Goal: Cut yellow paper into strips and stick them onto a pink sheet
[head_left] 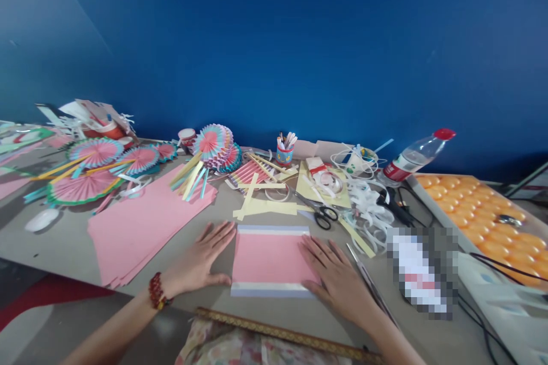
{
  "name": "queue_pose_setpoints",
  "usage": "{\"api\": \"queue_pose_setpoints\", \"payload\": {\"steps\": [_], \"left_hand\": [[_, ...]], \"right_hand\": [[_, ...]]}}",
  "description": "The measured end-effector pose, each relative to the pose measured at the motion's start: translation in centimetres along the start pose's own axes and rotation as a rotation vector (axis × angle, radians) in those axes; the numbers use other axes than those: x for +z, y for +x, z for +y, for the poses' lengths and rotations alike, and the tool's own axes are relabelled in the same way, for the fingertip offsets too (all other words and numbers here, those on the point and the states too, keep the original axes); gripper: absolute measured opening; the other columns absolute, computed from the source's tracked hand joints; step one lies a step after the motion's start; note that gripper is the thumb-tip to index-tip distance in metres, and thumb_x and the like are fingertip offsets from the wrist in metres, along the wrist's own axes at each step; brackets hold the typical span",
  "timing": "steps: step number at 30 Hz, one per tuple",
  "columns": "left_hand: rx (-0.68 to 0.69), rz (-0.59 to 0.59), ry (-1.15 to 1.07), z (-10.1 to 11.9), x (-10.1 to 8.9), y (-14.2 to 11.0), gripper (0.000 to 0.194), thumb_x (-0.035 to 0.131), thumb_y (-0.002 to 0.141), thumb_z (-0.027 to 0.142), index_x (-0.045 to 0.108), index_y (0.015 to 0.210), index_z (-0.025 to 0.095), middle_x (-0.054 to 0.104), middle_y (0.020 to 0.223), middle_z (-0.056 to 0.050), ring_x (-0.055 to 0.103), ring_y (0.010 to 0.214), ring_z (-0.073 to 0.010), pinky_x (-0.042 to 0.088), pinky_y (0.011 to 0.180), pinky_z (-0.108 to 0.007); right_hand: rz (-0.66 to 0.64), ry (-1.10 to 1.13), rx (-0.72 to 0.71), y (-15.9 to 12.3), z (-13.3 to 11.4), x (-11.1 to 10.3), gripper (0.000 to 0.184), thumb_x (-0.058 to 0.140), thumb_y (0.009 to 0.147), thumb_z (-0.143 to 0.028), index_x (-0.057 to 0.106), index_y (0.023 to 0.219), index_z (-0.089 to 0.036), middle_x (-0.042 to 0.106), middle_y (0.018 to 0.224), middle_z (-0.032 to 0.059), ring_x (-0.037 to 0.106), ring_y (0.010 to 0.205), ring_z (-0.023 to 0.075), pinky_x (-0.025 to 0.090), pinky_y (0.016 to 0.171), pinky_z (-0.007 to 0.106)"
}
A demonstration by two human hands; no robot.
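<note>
Between left hand point(197, 261) and right hand point(337, 278), neither gripping, pink paper point(272, 256) lies pale-edged, unpleated. Pleated fans point(97, 154) sit beyond the left.

Flat pink sheet point(270, 258), pale-edged

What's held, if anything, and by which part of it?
Nothing held. Right hand lies flat over the right edge of the pink sheet; left hand lies open by its left edge.

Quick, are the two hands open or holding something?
Left hand: open, at the left edge of the pink sheet, grasping nothing.
Right hand: open, lying on the sheet's right side, grasping nothing.
</note>
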State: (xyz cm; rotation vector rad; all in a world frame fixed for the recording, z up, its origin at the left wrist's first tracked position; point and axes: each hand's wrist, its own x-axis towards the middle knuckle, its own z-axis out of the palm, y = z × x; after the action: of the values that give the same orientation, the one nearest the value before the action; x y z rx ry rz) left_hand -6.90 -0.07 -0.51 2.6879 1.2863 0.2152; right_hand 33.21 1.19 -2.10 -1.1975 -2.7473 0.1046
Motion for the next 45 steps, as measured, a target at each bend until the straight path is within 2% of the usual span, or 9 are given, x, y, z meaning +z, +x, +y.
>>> {"api": "queue_pose_setpoints", "payload": {"steps": [3, 8, 13, 17, 23, 26, 32, 39, 45], "left_hand": [[0.003, 0.022, -0.015, 0.8, -0.1, 0.9, 0.089, 0.044, 0.093, 0.067, 0.004, 0.159, 0.021, 0.021, 0.162, -0.012, 0.019, 0.150, -0.0299, 0.019, 0.121, -0.049], [0.068, 0.011, 0.038, 2.1, 0.4, 3.1, 0.093, 0.043, 0.090, 0.073, 0.011, 0.159, 0.018, 0.024, 0.161, -0.014, 0.023, 0.148, -0.0304, 0.018, 0.121, -0.049], [0.113, 0.032, 0.046, 2.8, 0.7, 5.1, 0.089, 0.047, 0.089, 0.072, 0.024, 0.156, 0.018, 0.028, 0.160, -0.014, 0.026, 0.147, -0.0314, 0.020, 0.120, -0.052], [0.101, 0.048, 0.023, 3.1, 0.4, 6.5, 0.070, 0.047, 0.094, 0.064, 0.041, 0.147, 0.019, 0.039, 0.154, -0.013, 0.031, 0.144, -0.0309, 0.024, 0.118, -0.052], [0.011, 0.088, -0.032, 2.3, -0.8, 9.1, 0.047, 0.058, 0.094, 0.048, 0.053, 0.132, 0.021, 0.057, 0.130, -0.011, 0.050, 0.122, -0.0288, 0.040, 0.104, -0.046], [-0.021, 0.110, -0.063, 2.1, -0.9, 10.1, 0.036, 0.061, 0.093, 0.043, 0.058, 0.121, 0.020, 0.059, 0.116, -0.009, 0.053, 0.110, -0.0277, 0.044, 0.096, -0.043], [-0.097, 0.168, -0.132, 2.0, 0.3, 10.4, 0.027, 0.066, 0.088, 0.032, 0.058, 0.111, 0.019, 0.055, 0.116, -0.009, 0.052, 0.109, -0.0276, 0.044, 0.094, -0.042], [-0.120, 0.216, -0.169, 2.0, 1.0, 9.9, 0.030, 0.067, 0.087, 0.029, 0.057, 0.113, 0.019, 0.054, 0.121, -0.011, 0.050, 0.113, -0.0293, 0.043, 0.096, -0.044], [-0.129, 0.242, -0.167, 2.0, 1.0, 9.9, 0.028, 0.066, 0.088, 0.033, 0.057, 0.111, 0.019, 0.054, 0.124, -0.012, 0.050, 0.114, -0.0304, 0.042, 0.096, -0.045]], "right_hand": [[-0.029, 0.046, 0.015, 0.2, 0.1, -1.0, 0.065, 0.046, 0.097, -0.057, 0.034, 0.153, -0.027, 0.039, 0.155, 0.0082, 0.039, 0.140, 0.0291, 0.029, 0.114, 0.054], [-0.003, 0.154, 0.121, 2.0, -0.1, -2.7, 0.052, 0.049, 0.096, -0.055, 0.056, 0.139, -0.026, 0.051, 0.146, 0.0106, 0.049, 0.132, 0.0298, 0.044, 0.105, 0.049], [0.030, 0.181, 0.107, 6.0, -1.5, -1.9, 0.058, 0.054, 0.094, -0.045, 0.043, 0.148, -0.024, 0.050, 0.147, 0.0112, 0.049, 0.132, 0.0287, 0.042, 0.108, 0.047], [-0.017, 0.166, 0.134, 8.5, -2.3, -1.3, 0.060, 0.060, 0.090, -0.035, 0.046, 0.146, -0.020, 0.052, 0.145, 0.0130, 0.048, 0.131, 0.0305, 0.040, 0.109, 0.048], [-0.027, 0.237, 0.151, 9.2, -2.1, -1.3, 0.056, 0.064, 0.083, -0.028, 0.052, 0.138, -0.023, 0.058, 0.134, 0.0103, 0.051, 0.122, 0.0296, 0.042, 0.104, 0.046], [-0.014, 0.238, 0.174, 9.4, -1.9, -1.1, 0.055, 0.067, 0.079, -0.029, 0.055, 0.133, -0.023, 0.058, 0.130, 0.0097, 0.052, 0.120, 0.0300, 0.042, 0.102, 0.044], [0.002, 0.217, 0.192, 10.3, -1.9, -1.3, 0.046, 0.071, 0.076, -0.033, 0.059, 0.119, -0.020, 0.060, 0.118, 0.0097, 0.054, 0.111, 0.0299, 0.042, 0.096, 0.043], [0.054, 0.284, 0.195, 10.7, -2.3, -1.1, 0.027, 0.073, 0.074, -0.024, 0.056, 0.095, -0.021, 0.061, 0.105, 0.0066, 0.055, 0.101, 0.0269, 0.042, 0.088, 0.038], [0.075, 0.338, 0.199, 10.5, -2.1, -0.5, 0.029, 0.067, 0.075, -0.017, 0.055, 0.101, -0.022, 0.062, 0.106, 0.0067, 0.056, 0.102, 0.0267, 0.041, 0.090, 0.039]]}}
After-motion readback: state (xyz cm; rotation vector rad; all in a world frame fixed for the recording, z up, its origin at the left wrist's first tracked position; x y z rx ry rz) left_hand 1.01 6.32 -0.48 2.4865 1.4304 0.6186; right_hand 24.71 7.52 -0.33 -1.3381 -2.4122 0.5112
